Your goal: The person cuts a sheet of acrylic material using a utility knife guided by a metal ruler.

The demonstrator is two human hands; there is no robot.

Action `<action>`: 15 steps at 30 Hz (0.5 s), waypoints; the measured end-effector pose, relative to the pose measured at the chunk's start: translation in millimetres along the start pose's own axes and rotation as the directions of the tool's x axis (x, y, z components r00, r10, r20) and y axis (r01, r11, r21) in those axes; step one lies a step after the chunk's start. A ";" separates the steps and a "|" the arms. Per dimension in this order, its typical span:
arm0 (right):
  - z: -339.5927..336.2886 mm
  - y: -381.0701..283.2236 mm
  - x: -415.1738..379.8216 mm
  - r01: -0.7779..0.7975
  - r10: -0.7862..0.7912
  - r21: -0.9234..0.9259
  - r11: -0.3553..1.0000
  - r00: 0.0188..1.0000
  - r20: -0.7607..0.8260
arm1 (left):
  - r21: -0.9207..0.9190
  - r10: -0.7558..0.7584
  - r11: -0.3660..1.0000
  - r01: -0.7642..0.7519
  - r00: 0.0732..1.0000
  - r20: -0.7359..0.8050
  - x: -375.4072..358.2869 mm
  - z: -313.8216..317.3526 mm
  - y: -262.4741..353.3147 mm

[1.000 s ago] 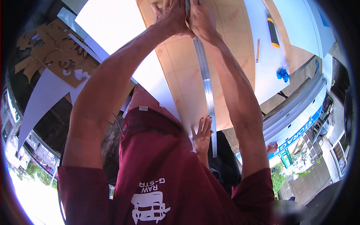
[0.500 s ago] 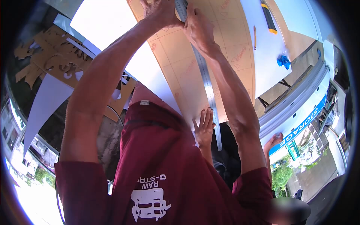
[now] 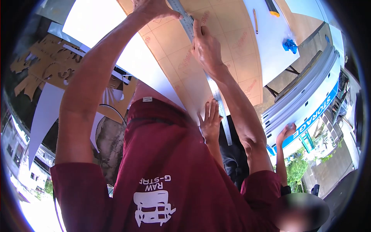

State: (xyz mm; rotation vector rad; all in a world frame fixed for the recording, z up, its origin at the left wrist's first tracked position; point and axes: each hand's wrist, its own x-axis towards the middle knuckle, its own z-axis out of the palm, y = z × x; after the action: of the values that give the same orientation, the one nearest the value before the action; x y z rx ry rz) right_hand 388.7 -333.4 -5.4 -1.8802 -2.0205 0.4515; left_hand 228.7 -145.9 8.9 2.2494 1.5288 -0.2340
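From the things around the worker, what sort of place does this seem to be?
Probably a sign-making or sheet-cutting workshop. A metal ruler lies along a brown-faced sheet with grid lines, curved offcuts lie to one side, and large STORAGE lettering stands nearby.

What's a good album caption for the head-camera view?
Left hand and right hand at a metal ruler on a brown sheet, another person's hand by the ruler's near end.

Ruler [image 3: 187, 25] partly beyond top edge

Workshop (daylit), cut-out boards [image 3: 44, 73], metal ruler [image 3: 186, 23], pencil [image 3: 256, 22]
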 end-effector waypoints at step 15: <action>-29.1 -1.3 -122.1 -0.145 0.149 -0.040 0.989 0.981 0.125 | 0.062 -0.008 0.998 0.006 1.000 0.026 0.7 -2.1 1.8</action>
State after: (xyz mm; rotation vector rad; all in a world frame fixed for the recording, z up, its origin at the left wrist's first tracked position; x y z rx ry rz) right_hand 408.6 -455.4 17.0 -2.0772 -1.9847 0.5967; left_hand 230.4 -145.0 11.0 2.2795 1.5361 -0.3152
